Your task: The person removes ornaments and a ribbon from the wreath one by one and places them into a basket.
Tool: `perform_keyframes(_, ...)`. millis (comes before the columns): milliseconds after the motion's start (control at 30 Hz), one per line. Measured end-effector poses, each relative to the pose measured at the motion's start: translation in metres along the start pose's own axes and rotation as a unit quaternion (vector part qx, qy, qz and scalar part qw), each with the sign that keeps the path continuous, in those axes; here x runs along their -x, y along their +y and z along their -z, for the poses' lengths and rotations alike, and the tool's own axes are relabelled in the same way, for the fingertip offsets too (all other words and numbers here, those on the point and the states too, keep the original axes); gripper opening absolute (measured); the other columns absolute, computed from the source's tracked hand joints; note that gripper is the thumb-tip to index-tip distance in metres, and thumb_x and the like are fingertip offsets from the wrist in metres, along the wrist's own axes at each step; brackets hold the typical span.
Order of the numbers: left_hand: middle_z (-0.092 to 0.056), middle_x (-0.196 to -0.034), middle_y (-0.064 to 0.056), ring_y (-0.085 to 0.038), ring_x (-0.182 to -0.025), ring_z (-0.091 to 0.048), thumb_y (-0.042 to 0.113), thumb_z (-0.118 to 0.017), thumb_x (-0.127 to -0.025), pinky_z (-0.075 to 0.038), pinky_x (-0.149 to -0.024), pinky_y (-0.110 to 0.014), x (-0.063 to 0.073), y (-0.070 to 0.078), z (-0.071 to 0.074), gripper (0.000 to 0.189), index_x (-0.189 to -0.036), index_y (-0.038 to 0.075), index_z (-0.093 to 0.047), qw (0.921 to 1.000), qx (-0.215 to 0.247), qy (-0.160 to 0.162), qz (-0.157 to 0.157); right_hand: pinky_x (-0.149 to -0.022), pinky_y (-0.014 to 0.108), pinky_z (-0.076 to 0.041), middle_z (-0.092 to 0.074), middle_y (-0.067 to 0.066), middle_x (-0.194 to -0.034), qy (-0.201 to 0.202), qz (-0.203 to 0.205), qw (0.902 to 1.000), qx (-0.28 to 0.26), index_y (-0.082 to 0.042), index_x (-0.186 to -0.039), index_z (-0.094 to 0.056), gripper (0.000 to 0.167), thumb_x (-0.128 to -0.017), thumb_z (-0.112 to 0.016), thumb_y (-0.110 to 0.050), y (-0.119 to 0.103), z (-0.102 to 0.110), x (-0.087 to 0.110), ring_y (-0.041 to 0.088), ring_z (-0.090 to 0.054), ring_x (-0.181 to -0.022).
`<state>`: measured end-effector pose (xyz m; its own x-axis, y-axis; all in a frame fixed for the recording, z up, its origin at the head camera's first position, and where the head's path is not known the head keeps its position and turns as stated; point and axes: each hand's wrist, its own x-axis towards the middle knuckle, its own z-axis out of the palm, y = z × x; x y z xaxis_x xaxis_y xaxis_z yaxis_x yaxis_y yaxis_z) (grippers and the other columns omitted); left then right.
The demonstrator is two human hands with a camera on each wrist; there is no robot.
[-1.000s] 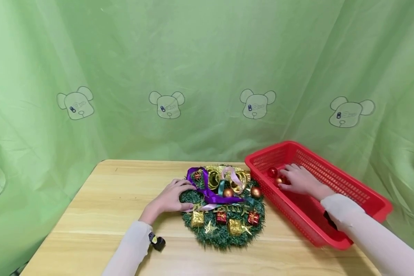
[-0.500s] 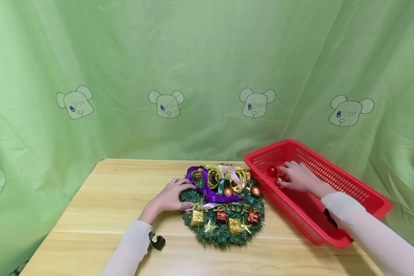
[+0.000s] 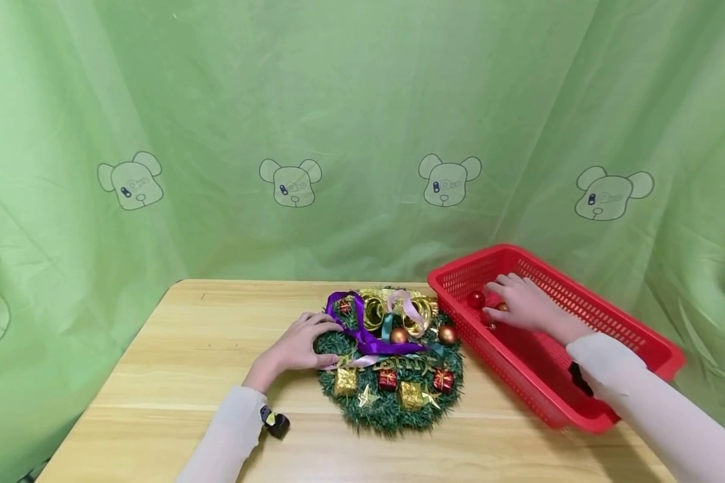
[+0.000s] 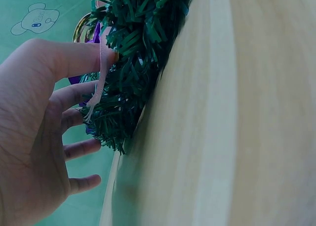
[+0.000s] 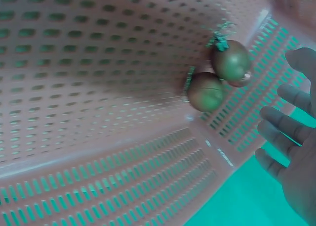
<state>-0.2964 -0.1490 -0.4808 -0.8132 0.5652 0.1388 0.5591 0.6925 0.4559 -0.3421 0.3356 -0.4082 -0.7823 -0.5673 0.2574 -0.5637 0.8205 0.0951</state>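
In the head view a round green tinsel wreath (image 3: 393,417) lies on the table. My left hand (image 3: 303,343) rests on its left edge, thumb at the front and fingers spread toward the back. The left wrist view has the thumb touching the tinsel by a thin pink ribbon (image 4: 101,75). My right hand (image 3: 528,305) is inside the red basket (image 3: 556,396), fingers loosely spread and holding nothing. A red ball ornament (image 3: 476,299) lies by its fingertips; a gold one (image 3: 503,306) is partly hidden. The right wrist view has ball ornaments (image 5: 206,91) clustered in a corner, apart from the fingers.
The wreath bears a purple ribbon (image 3: 383,347), gold bells (image 3: 374,314), copper balls (image 3: 448,335), small gift boxes (image 3: 411,396) and gold stars (image 3: 367,397). The basket touches or nearly touches its right side. A green curtain (image 3: 362,235) hangs behind the wooden table (image 3: 175,376).
My right hand has lifted and drawn back slightly from the balls, its fingers loosening, so more of the gold ball shows. The left hand and wreath have stayed in place.
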Motion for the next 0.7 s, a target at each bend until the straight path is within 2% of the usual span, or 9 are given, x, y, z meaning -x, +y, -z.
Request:
perform_keyframes(167, -0.048, -0.155, -0.009, -0.037, -0.145, -0.037, 0.045, -0.077, -0.086, -0.026, -0.121, -0.066, 0.000, -0.001, -0.002, 0.064, -0.143, 0.023, -0.057, 1.0000, -0.004, 0.001, 0.002, -0.082, 0.055, -0.053, -0.067, 0.015, -0.108, 0.012, -0.009, 0.9995, -0.029, -0.004, -0.114, -0.071, 0.034, -0.089, -0.078, -0.026, -0.009, 0.017, -0.007, 0.033, -0.059, -0.100)
perform_keyframes(333, -0.048, -0.155, -0.008, -0.037, -0.145, -0.037, 0.046, -0.076, -0.086, -0.027, -0.121, -0.066, -0.001, -0.002, -0.003, 0.064, -0.143, 0.023, -0.057, 1.0000, -0.004, 0.002, 0.001, -0.093, 0.059, -0.050, -0.068, 0.016, -0.113, 0.033, -0.025, 0.9978, -0.051, -0.003, -0.116, -0.070, 0.033, -0.089, -0.077, -0.022, -0.017, 0.034, -0.015, 0.036, -0.059, -0.109)
perform_keyframes(500, -0.048, -0.155, -0.008, -0.038, -0.145, -0.038, 0.046, -0.076, -0.086, -0.027, -0.120, -0.066, -0.001, -0.002, -0.003, 0.065, -0.143, 0.023, -0.057, 1.0000, 0.000, 0.004, -0.001, -0.096, 0.059, -0.048, -0.069, 0.015, -0.113, 0.061, -0.007, 0.9963, -0.060, -0.004, -0.116, -0.070, 0.031, -0.090, -0.076, -0.021, -0.033, 0.049, -0.023, 0.037, -0.059, -0.111)
perform_keyframes(700, -0.048, -0.155, -0.008, -0.037, -0.145, -0.038, 0.046, -0.076, -0.086, -0.027, -0.120, -0.066, -0.001, -0.002, -0.003, 0.065, -0.143, 0.023, -0.057, 1.0000, -0.002, 0.002, 0.001, -0.094, 0.056, -0.050, -0.070, 0.012, -0.111, 0.090, 0.024, 0.9933, -0.068, -0.006, -0.114, -0.071, 0.029, -0.090, -0.077, -0.020, -0.062, 0.060, -0.031, 0.034, -0.061, -0.108)
